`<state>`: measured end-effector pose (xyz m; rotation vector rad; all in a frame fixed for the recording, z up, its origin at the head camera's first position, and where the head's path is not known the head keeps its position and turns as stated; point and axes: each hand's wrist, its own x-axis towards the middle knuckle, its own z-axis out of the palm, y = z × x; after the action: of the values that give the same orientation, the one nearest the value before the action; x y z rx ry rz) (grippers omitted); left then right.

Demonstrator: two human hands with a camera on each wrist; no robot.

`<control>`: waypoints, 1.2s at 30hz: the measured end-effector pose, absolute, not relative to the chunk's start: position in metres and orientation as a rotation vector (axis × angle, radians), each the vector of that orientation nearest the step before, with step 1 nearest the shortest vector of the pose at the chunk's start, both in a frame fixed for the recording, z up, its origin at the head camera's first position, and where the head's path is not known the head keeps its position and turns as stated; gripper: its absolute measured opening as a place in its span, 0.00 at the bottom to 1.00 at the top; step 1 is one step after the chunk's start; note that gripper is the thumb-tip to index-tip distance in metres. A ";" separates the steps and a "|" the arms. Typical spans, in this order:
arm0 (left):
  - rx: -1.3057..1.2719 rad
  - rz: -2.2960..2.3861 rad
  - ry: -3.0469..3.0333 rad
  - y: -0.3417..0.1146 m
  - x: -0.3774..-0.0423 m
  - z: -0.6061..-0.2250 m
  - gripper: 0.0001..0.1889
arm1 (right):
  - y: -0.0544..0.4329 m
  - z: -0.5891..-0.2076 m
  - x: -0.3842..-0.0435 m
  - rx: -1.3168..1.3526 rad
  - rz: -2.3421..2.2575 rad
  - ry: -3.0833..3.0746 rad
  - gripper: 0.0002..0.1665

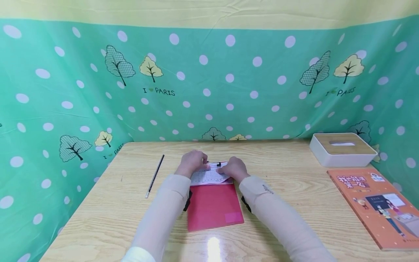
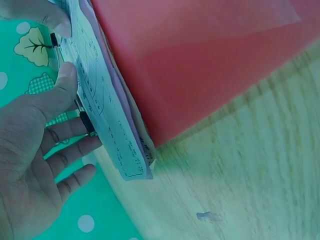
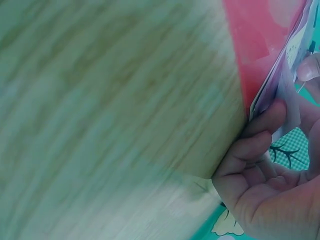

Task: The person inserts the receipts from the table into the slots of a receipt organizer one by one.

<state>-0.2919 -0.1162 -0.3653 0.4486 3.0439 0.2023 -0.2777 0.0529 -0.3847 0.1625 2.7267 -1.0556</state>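
Note:
A red plastic folder lies on the wooden table in front of me, with a thin stack of printed papers at its far end. Along the top edge of the papers runs a thin metal clip bar with black ends. My left hand pinches that edge, thumb on the printed side and the other fingers behind, spread in the left wrist view. From the right, my right hand grips the papers near their corner, its fingers curled at the sheets in the right wrist view.
A dark pencil lies on the table to the left. At the back right stands a white tissue box with a wooden top, and an orange book lies in front of it. A green dotted cloth hangs behind the table.

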 end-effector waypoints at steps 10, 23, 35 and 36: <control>0.482 0.172 3.091 -0.118 -0.291 -0.373 0.13 | 0.052 -0.387 -0.278 0.159 -1.021 2.757 0.22; 0.532 0.157 3.129 -0.118 -0.290 -0.378 0.13 | 0.061 -0.385 -0.275 0.065 -1.150 2.649 0.19; 0.526 0.156 3.137 -0.118 -0.292 -0.381 0.12 | 0.073 -0.385 -0.267 0.050 -0.989 2.678 0.21; 0.530 0.155 3.140 -0.118 -0.292 -0.381 0.13 | 0.075 -0.384 -0.265 0.034 -0.961 2.690 0.22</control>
<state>-0.2917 -0.1183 -0.3811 0.5296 3.1399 0.1546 -0.2653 0.0748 -0.3842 0.0341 2.6900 -0.9611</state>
